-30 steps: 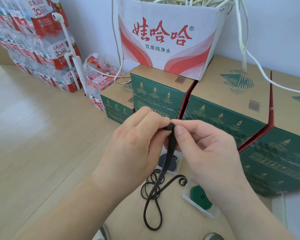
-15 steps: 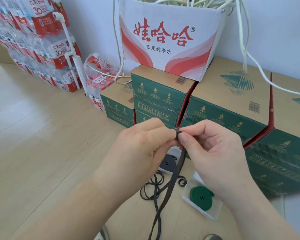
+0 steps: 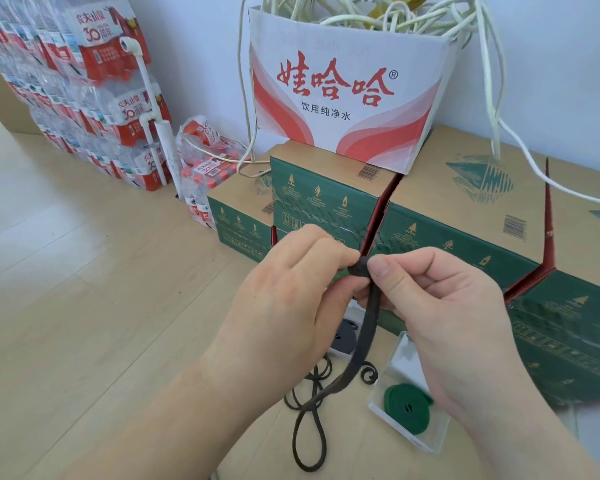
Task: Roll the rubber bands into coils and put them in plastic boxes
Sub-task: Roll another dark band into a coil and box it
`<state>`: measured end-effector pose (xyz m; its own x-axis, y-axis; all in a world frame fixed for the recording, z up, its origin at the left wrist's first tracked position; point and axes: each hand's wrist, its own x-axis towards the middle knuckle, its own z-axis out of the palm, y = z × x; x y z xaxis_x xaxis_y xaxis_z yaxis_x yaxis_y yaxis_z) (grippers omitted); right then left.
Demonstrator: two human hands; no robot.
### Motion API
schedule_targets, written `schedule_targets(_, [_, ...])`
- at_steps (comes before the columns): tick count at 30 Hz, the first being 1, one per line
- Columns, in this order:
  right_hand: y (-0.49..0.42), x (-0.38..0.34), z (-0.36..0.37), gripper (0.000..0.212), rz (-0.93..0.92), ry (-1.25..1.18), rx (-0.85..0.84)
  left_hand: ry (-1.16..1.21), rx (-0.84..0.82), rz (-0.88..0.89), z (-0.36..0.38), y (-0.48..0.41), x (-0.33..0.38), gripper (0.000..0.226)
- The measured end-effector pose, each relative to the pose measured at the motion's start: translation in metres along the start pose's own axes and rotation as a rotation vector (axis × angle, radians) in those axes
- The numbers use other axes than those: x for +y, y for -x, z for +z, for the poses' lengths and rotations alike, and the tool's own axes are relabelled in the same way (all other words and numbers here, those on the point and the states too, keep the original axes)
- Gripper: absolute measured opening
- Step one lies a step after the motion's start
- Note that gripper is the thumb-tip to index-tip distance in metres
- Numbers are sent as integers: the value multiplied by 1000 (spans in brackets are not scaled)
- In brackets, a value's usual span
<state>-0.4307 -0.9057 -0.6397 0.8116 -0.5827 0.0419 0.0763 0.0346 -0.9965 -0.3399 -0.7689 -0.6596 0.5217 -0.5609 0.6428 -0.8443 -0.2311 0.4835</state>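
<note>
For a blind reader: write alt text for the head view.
Both hands, left hand and right hand, pinch a small coil started at the top of a black rubber band. Below, a green coil lies in a clear plastic box.

White carton (image 3: 347, 98): large red characters 娃哈哈 with an ® mark, and beneath them, in small dark print, 饮用纯净水. Left of the carton, shrink-wrapped water-bottle packs (image 3: 94, 98): red labels reading 农夫山泉 and "30". Green boxes (image 3: 465, 216) below the carton: barcodes and small pictograms, with no legible wording.
</note>
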Motion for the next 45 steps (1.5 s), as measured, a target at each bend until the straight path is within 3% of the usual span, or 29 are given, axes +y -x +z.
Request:
schedule_targets(5, [1, -2, -4, 8, -46, 15, -89, -93, 47, 42, -1, 1, 1, 22])
schedule_targets(9, [1, 2, -5, 15, -91, 145, -60, -33, -39, 30, -1, 1, -4, 15])
schedule_targets(13, [1, 3, -6, 16, -141, 262, -89, 20, -81, 40, 5, 4, -4, 38])
schedule_targets(18, [0, -3, -5, 7, -58, 68, -27, 63, 23, 16, 6, 2, 0, 22])
schedule_targets(23, [-2, -6, -7, 17, 31, 24, -123, 54, 72, 18, 2, 0, 0, 17])
schedule_targets(27, [-2, -3, -11, 22, 36, 150, -205, -2, 60, -2, 0, -1, 0, 24])
schedule_targets(32, [-1, 6, -11, 24, -162, 573, -164, 10, -130, -45, 2, 3, -2, 11])
schedule_targets(35, [-2, 8, -13, 23, -285, 729, -166, 31, -155, -100, 1, 4, -1, 10])
schedule_targets(39, [-1, 17, -11, 21, -430, 870, -179, 37, -197, -203, 1, 2, 2, 25])
schedule_targets(41, [-2, 17, -10, 22, -437, 838, -148, 82, -204, -284, 0, 2, 2, 21])
schedule_targets(45, [-2, 11, -10, 24, -278, 603, -86, 186, -184, -434, -5, -1, 6, 16])
